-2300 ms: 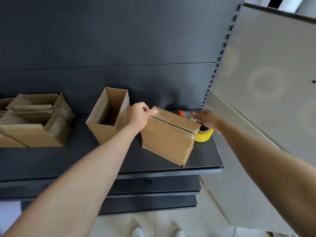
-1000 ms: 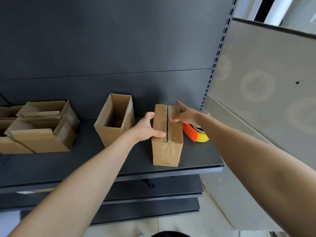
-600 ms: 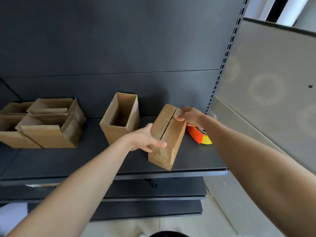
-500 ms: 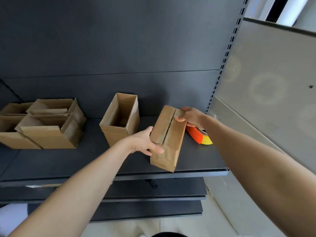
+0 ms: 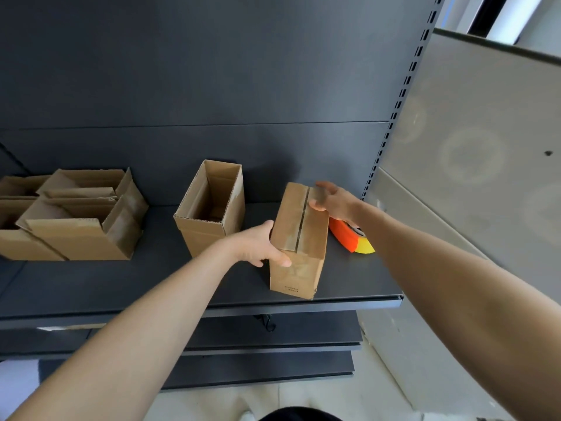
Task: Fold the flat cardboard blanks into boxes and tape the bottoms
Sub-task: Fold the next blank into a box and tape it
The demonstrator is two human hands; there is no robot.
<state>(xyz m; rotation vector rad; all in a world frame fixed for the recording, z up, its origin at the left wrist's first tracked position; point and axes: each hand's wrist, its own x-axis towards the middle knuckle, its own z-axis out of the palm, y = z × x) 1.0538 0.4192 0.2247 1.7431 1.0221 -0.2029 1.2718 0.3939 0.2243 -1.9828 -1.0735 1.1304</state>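
Observation:
A small cardboard box (image 5: 296, 270) stands on the dark shelf (image 5: 121, 284), its taped flaps facing up with a seam down the middle. My left hand (image 5: 258, 246) grips its near left edge, thumb over the front corner. My right hand (image 5: 329, 200) rests on the far right part of the taped face, fingers blurred. An orange and yellow tape dispenser (image 5: 352, 238) lies on the shelf just right of the box, partly hidden by my right forearm.
An open upright box (image 5: 212, 208) stands left of the held one. Several open boxes with loose flaps (image 5: 79, 217) crowd the shelf's left end. A slotted upright (image 5: 391, 123) and a grey panel (image 5: 473, 147) bound the right side. Lower shelves (image 5: 267, 338) sit below.
The box has gone from tilted to nearly upright on the shelf. My right hand has moved from the dispenser onto the taped face, and my left hand has slid to the near corner.

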